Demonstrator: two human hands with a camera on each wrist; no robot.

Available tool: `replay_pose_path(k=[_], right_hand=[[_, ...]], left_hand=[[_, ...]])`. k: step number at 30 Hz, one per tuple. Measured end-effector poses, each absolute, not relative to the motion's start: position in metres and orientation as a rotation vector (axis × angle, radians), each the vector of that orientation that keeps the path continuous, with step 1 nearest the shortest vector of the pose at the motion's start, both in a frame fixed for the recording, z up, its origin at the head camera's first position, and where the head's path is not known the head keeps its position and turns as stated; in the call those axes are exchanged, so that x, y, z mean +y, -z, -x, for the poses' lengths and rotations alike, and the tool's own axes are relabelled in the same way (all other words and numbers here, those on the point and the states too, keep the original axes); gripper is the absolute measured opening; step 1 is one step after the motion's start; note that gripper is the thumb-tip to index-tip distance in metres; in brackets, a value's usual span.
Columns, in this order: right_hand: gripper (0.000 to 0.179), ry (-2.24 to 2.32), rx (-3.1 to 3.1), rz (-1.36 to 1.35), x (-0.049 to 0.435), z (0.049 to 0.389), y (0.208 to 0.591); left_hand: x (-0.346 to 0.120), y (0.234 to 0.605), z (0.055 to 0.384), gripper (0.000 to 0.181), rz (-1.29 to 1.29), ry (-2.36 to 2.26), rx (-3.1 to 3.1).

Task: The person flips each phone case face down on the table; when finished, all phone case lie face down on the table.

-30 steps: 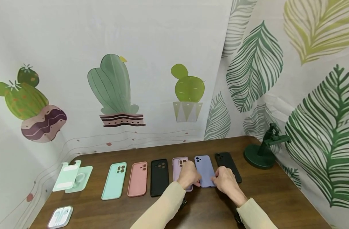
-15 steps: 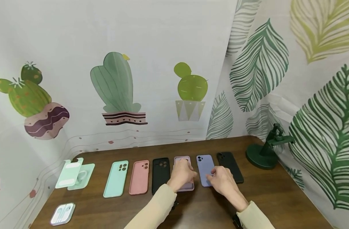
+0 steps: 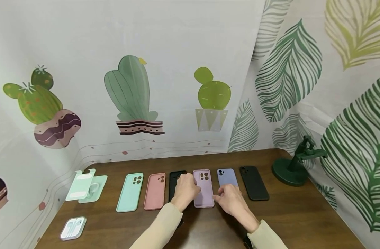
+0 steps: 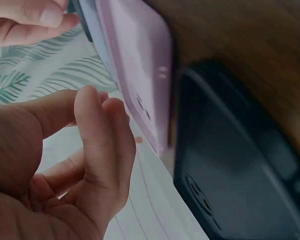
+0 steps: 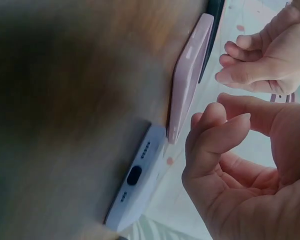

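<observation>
Phone cases lie in a row on the brown table. My left hand is over the black case with cutouts, partly covering it in the head view. Its fingers are loosely bent with nothing between them. To its right lies the lilac case, back side down. My right hand hovers at the lower end of the periwinkle case, thumb and fingers curved and holding nothing. In the right wrist view that case shows its end with a port opening.
Left of the hands lie a pink case and a mint case. Farther left are a mint folding stand and boxed earphones. On the right are another black case and a dark green stand.
My left hand has moved left from the lilac case to the black one, uncovering the lilac case. My right hand has shifted left over the periwinkle case's lower end. The head view has turned slightly.
</observation>
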State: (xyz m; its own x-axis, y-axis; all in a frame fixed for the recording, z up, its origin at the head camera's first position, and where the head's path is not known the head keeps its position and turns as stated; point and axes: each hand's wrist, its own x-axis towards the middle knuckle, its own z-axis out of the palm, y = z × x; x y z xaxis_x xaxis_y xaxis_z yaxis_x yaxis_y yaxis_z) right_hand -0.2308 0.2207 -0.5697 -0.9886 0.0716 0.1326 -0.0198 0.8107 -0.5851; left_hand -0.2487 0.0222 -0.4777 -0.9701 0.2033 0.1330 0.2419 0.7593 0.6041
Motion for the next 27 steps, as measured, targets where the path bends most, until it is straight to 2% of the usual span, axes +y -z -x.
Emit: replay_pose_path(k=[3, 6, 9, 13, 17, 23, 27], right_hand=[[0.017, -0.95, -2.84, 0.012, 0.214, 0.23, 0.563], [0.018, -0.996, -2.868, 0.023, 0.207, 0.228, 0.557], [0.024, -1.023, -2.897, 0.049, 0.202, 0.227, 0.552], [0.033, -1.038, -2.884, 0.011, 0.197, 0.225, 0.548], [0.039, -0.989, -2.921, 0.031, 0.196, 0.23, 0.553], [0.031, -0.915, -2.939, 0.03, 0.195, 0.235, 0.563], [0.027, -0.893, -2.93, 0.017, 0.195, 0.236, 0.565]], left_hand=[[0.02, 0.48, 0.25, 0.06, 0.357, 1.001, -2.885], [0.019, 0.483, 0.25, 0.057, 0.345, 0.999, -2.887], [0.018, 0.49, 0.254, 0.046, 0.332, 0.981, -2.887], [0.017, 0.527, 0.275, 0.024, 0.351, 0.85, -2.865], [0.017, 0.549, 0.286, 0.016, 0.383, 0.814, -2.862], [0.018, 0.528, 0.272, 0.016, 0.37, 0.833, -2.878], [0.018, 0.553, 0.289, 0.015, 0.347, 0.763, -2.911]])
